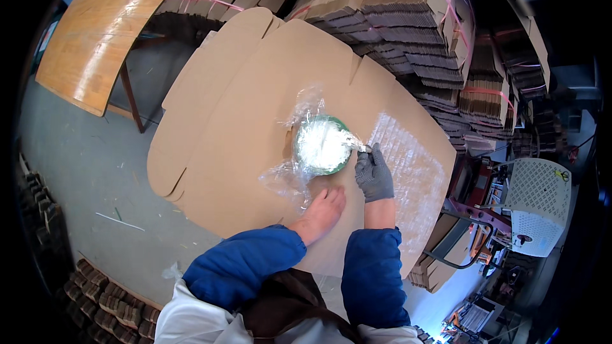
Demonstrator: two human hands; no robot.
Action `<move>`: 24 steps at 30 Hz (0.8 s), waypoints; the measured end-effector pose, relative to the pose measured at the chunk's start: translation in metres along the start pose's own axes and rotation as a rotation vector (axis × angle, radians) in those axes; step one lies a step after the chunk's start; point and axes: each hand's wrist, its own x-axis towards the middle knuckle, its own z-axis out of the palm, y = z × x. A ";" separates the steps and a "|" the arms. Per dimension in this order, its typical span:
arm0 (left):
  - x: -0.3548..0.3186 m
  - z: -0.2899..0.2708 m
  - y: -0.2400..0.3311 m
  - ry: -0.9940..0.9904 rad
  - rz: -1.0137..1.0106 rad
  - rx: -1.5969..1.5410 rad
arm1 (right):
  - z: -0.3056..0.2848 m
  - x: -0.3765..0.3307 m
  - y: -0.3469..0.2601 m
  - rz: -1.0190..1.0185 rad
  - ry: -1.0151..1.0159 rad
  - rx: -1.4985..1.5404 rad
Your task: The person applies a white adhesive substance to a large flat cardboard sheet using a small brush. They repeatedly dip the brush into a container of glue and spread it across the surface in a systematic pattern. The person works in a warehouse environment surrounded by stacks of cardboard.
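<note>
A green bowl (pixel 324 146) filled with white paste is seen in the middle of a large flat cardboard sheet (pixel 255 121), and it is lined with a clear plastic film (pixel 290 175) that spreads out over the cardboard on the left side. The right hand (pixel 373 173), covered by a grey glove, is closed around a small brush (pixel 361 148) whose tip is touching the right rim of the bowl. The left hand (pixel 320 214) is bare and is laid flat on the cardboard just below the bowl, with nothing held in it. A shiny wet strip (pixel 408 165) is visible on the cardboard to the right of the gloved hand. Bundled stacks of folded cardboard (pixel 408 13) are piled behind the sheet, a wooden table (pixel 95 38) is placed at the far left, and a white perforated chair (pixel 539 207) is standing at the right.
</note>
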 end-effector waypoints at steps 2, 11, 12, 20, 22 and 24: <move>-0.003 0.004 0.001 0.030 0.008 0.006 | -0.025 0.014 0.007 0.086 -0.069 0.222; -0.032 -0.024 -0.010 -0.039 0.063 -0.010 | -0.028 -0.025 -0.024 0.128 -0.093 0.430; -0.040 -0.030 -0.011 -0.048 0.063 0.008 | -0.026 -0.045 -0.038 -0.035 0.022 0.265; -0.053 -0.043 -0.020 -0.123 -0.041 0.033 | -0.102 -0.138 -0.033 -0.415 0.387 -0.626; -0.051 -0.039 -0.016 -0.134 -0.036 0.046 | -0.124 -0.139 -0.020 -0.474 0.380 -0.757; -0.053 -0.040 -0.016 -0.140 -0.065 0.063 | -0.111 -0.142 -0.012 -0.486 0.420 -0.823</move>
